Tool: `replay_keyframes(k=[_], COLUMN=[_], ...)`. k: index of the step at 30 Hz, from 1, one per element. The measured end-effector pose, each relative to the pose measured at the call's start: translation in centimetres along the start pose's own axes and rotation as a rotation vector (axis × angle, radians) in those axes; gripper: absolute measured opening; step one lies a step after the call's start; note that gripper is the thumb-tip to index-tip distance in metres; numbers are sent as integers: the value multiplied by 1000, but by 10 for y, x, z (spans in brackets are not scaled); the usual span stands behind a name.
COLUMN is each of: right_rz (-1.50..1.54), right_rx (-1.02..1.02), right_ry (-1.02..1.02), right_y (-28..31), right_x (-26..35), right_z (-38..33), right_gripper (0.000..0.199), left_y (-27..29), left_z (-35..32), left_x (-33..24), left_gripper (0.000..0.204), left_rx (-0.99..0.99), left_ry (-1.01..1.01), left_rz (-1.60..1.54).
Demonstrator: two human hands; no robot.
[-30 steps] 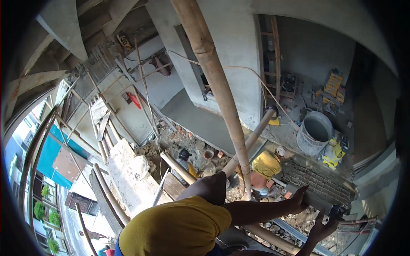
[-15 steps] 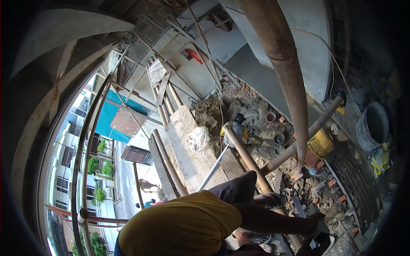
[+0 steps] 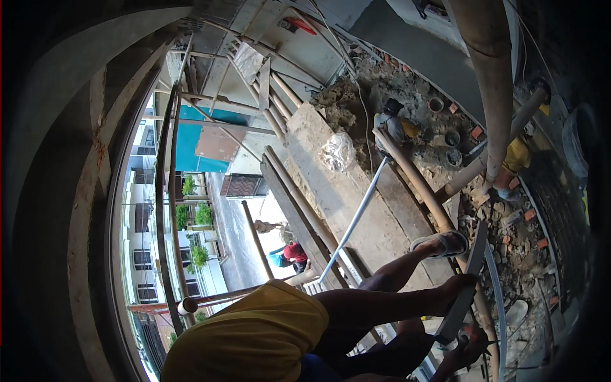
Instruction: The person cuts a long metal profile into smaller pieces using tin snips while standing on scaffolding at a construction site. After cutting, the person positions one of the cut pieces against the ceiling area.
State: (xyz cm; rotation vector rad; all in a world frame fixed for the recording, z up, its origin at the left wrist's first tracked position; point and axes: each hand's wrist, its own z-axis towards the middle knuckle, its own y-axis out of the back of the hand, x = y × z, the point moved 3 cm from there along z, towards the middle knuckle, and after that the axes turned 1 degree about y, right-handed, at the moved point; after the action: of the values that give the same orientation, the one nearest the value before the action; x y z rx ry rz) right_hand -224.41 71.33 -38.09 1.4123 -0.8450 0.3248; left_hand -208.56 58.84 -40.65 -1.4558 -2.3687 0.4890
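Note:
My left hand (image 3: 453,288) reaches out to the lower right and grips a long flat grey bar (image 3: 468,274), which stands tilted beside my sandalled foot (image 3: 440,242). Below it, my right hand (image 3: 470,347) is closed around a small tool with a red part; its shape is too small to tell. My yellow shirt (image 3: 254,337) fills the bottom of the view. Both hands are close to the rough brick wall (image 3: 560,204) at the right edge.
I stand on wooden planks (image 3: 356,197) high on a scaffold of bamboo poles (image 3: 490,95) and a slanted metal pipe (image 3: 356,216). A plastic bag (image 3: 337,151) lies on the planks. Rubble and small pots (image 3: 445,137) lie below. People (image 3: 289,253) are on the street far below at left.
The view has swung left and down: the brick wall and bucket slid to the right edge and the street below came into sight. Both hands kept their hold.

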Motion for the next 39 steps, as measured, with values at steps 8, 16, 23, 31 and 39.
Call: replay_keyframes(k=[8, 16, 23, 31, 39], right_rz=[164, 281, 85, -126, -236], right_rx=[397, 527, 689, 895, 1103], right_ry=[-241, -140, 10, 8, 31], right_y=[-5, -83, -183, -281, -345], right_x=[4, 5, 63, 208, 332], right_z=[-3, 24, 59, 56, 43], right_gripper=[20, 29, 25, 15, 14], left_y=[83, 184, 261, 399, 519], left_z=[-155, -211, -250, -322, -389], left_x=[-42, -78, -94, -139, -151], left_gripper=[29, 25, 42, 47, 68], left_rx=[-180, -441, -495, -578, -869], left_ry=[-408, -684, -603, -507, -476], left_rz=[-29, -52, -61, 70, 529])
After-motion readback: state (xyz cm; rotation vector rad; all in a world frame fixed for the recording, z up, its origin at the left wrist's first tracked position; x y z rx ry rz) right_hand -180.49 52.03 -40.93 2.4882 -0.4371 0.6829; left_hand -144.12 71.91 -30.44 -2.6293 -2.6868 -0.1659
